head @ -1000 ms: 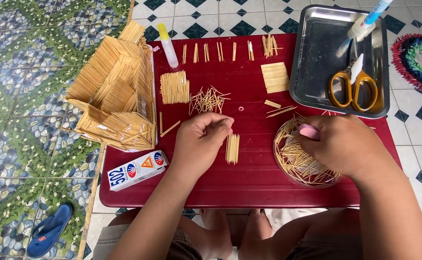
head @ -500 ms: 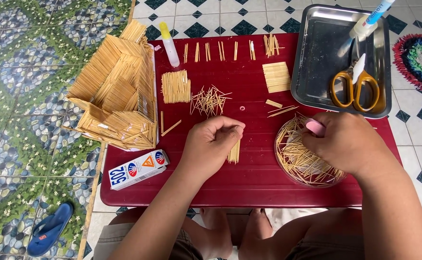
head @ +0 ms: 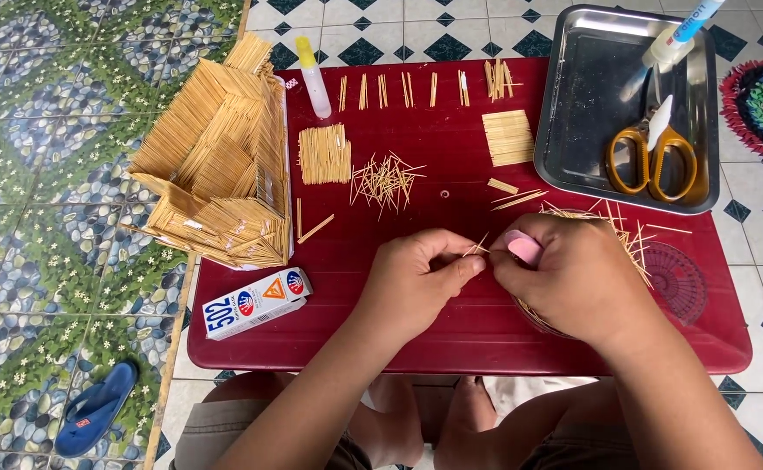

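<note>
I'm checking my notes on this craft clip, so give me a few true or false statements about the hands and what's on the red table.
1. The left hand and right hand meet over a thin wooden stick. True.
2. The orange-handled scissors lie on the red table. False: they lie in the metal tray.
3. The stick-built house model stands at the table's left edge. True.
4. The glue box sits in the tray. False: it lies on the table, near its front left corner.

Bright even daylight, soft shadows, glare on steel tray [head: 590, 96], sharp focus, slight edge distortion.
</note>
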